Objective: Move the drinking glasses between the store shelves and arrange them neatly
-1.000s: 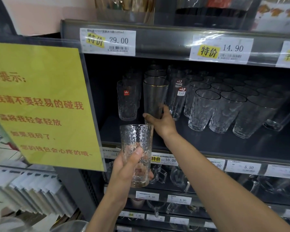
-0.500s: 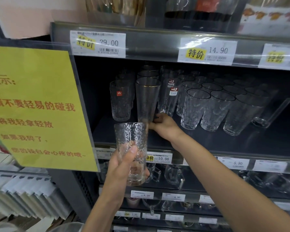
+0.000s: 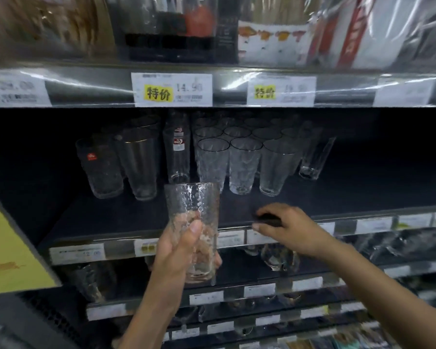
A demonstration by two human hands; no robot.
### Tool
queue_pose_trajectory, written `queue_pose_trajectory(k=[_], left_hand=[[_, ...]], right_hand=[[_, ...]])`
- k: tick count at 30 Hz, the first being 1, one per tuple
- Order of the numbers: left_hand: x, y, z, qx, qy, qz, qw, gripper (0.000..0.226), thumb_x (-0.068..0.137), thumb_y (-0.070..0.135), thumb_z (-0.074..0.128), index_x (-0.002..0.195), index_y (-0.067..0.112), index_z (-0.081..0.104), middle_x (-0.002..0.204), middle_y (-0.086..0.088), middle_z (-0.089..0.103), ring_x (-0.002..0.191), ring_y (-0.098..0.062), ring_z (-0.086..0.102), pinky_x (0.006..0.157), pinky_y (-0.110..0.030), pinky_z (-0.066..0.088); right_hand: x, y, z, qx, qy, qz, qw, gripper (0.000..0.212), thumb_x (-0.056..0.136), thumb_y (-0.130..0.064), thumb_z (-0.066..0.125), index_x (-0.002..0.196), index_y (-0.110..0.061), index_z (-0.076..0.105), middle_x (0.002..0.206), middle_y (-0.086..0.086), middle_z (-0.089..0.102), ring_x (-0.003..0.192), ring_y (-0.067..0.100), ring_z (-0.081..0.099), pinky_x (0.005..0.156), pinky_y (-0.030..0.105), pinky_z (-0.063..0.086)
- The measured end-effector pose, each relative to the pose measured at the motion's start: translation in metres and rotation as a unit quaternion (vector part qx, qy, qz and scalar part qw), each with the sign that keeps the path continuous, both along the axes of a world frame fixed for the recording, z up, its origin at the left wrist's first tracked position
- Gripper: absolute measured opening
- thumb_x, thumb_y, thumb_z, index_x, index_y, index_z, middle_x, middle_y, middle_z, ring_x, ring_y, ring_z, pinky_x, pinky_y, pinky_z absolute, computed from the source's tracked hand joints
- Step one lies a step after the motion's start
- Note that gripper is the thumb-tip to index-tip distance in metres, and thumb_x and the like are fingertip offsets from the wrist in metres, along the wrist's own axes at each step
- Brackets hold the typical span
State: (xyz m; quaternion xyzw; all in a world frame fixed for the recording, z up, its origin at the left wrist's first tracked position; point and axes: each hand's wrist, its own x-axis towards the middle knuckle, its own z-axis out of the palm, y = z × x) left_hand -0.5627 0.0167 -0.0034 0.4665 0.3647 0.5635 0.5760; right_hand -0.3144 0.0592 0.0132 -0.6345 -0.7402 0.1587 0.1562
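Fingers (image 3: 217, 261) and thumb of the left hand (image 3: 176, 250) were clasped round a dimpled glass (image 3: 193, 202), held upright in front of the shelf (image 3: 111, 217), at about six o'clock in the view and just off its front edge. At three o'clock from it the right hand (image 3: 287, 229) hung over that edge with fingers loosely curled, holding nothing. On the shelf, from ten to one o'clock of the held glass, stood a row: a glass with a red sticker (image 3: 98, 170), a gold-rimmed glass (image 3: 139, 170), a tall labelled glass (image 3: 179, 157) and a close block of patterned glasses (image 3: 244, 165). A yellow sign (image 3: 5, 248) showed at nine o'clock.
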Motion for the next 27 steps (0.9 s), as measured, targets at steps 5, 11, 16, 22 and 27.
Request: queue_pose_trajectory(k=[5,11,16,22,27], left_hand=[[0.078,0.0,-0.002,-0.006,0.041,0.015,0.999,0.107,0.05,0.092,0.064,0.123,0.015,0.06,0.093,-0.015,0.074,0.08,-0.035,0.072,0.073,-0.043,0.06],[0.176,-0.008,0.008,0.004,0.057,0.046,0.997,0.071,0.071,0.081,0.042,0.124,0.035,0.053,0.104,-0.001,0.075,0.086,-0.028,0.073,0.086,-0.051,0.056],[0.236,-0.001,0.015,0.016,0.07,0.084,0.994,0.07,0.067,0.083,0.06,0.119,0.038,0.047,0.096,0.01,0.074,0.097,-0.025,0.071,0.1,-0.059,0.047],[0.283,0.026,0.02,0.011,0.109,0.158,0.981,0.068,0.067,0.058,0.08,0.12,0.041,0.042,0.124,0.009,0.062,0.111,-0.002,0.062,0.097,-0.026,0.045],[0.309,0.055,0.024,0.011,0.153,0.206,0.966,0.076,0.069,0.028,0.089,0.126,0.022,0.039,0.115,0.01,0.061,0.094,0.01,0.061,0.078,-0.009,0.046]], right_hand=[[0.103,-0.014,-0.007,0.009,-0.051,-0.029,0.998,0.072,0.083,-0.071,0.052,0.139,-0.025,0.055,0.145,-0.006,0.05,0.135,0.012,0.042,0.111,0.028,0.034],[0.205,-0.011,-0.013,0.014,-0.23,0.039,0.972,0.098,0.074,-0.089,0.011,0.157,-0.035,0.018,0.165,-0.005,0.015,0.151,0.013,0.016,0.117,0.04,0.021],[0.251,0.008,-0.013,0.036,-0.259,0.083,0.962,0.088,0.082,-0.085,0.021,0.156,-0.037,0.02,0.165,-0.002,0.021,0.15,0.019,0.021,0.117,0.044,0.026],[0.278,0.022,-0.011,0.044,-0.265,0.109,0.957,0.088,0.083,-0.083,0.026,0.157,-0.035,0.017,0.165,-0.007,0.017,0.151,0.015,0.017,0.118,0.043,0.02],[0.284,0.028,-0.022,0.071,-0.259,0.114,0.957,0.09,0.083,-0.087,0.023,0.157,-0.035,0.018,0.165,-0.008,0.018,0.15,0.015,0.018,0.117,0.043,0.023]])
